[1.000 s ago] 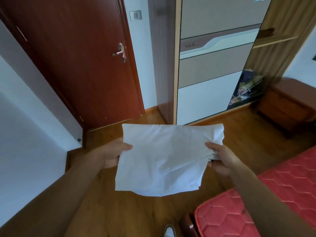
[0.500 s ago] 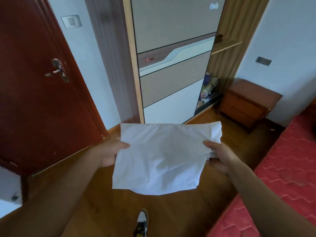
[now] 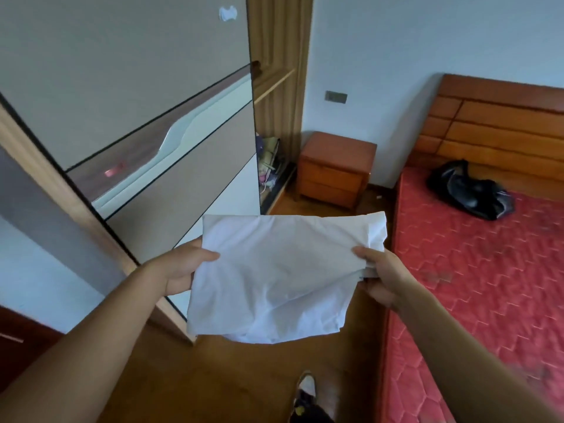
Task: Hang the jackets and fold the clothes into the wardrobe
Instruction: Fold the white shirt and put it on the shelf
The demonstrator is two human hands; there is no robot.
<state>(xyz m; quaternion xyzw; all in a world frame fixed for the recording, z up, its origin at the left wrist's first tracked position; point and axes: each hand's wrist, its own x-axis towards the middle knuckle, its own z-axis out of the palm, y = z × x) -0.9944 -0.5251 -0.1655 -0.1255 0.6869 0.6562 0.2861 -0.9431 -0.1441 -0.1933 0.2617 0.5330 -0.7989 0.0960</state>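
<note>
Hands (image 3: 183, 270) (image 3: 381, 276) pinch folded white cloth (image 3: 274, 270), creased, lower edge sagging.

Bare forearms (image 3: 91, 337) run back from the left hand (image 3: 180, 270) and right hand (image 3: 383, 277) to the frame's edge. Below the grip, one shoe (image 3: 306, 389) shows: white toe cap, dark upper, small yellow mark.
</note>
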